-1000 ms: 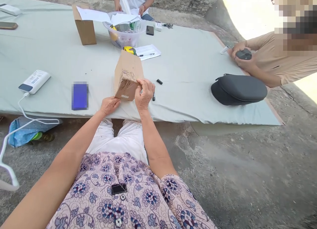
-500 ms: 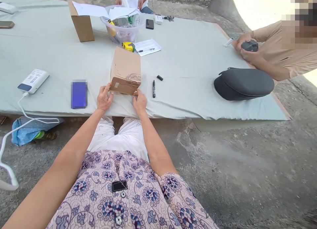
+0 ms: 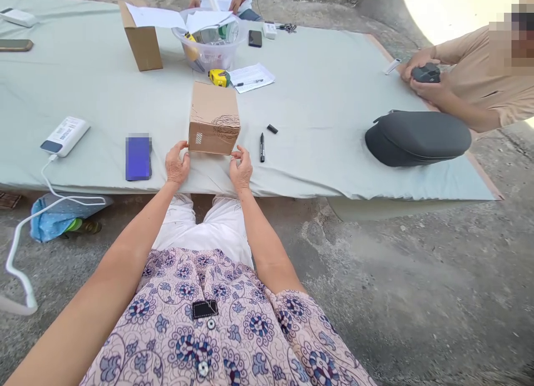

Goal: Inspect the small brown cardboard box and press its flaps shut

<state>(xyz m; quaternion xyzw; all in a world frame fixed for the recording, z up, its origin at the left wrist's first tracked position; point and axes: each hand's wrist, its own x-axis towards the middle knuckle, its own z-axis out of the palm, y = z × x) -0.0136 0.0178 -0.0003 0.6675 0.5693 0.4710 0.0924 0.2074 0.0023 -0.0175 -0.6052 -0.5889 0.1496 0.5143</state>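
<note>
The person's left hand [image 3: 177, 164] and right hand [image 3: 241, 169] rest at the near edge of a table covered with a pale green cloth [image 3: 329, 158], at the lower middle of the frame. A small cardboard box [image 3: 214, 119] sits on the cloth at the centre of the frame, just beyond and between the hands, with dark scribbled lines and a small printed patch on its near side. The fingers of both hands are loosely curled and partly open, with nothing in their hold; their tips are just beside the box's lower corners (whether they actually touch the cardboard, I cannot tell). To the right of the box lie a black marker [image 3: 262, 148] and its cap [image 3: 272, 129]. To the left are a blurred phone [image 3: 138, 158] and a white power bank [image 3: 64, 137] with a cable. Beyond the box are a yellow tape measure [image 3: 219, 78], a sheet of paper [image 3: 252, 78], and a clear plastic bowl [image 3: 208, 52] at the top centre. At the right edge, a co-worker's hands [image 3: 423, 77] hold a dark object [image 3: 426, 73] above the cloth, near a dark gray pouch [image 3: 417, 138].
</note>
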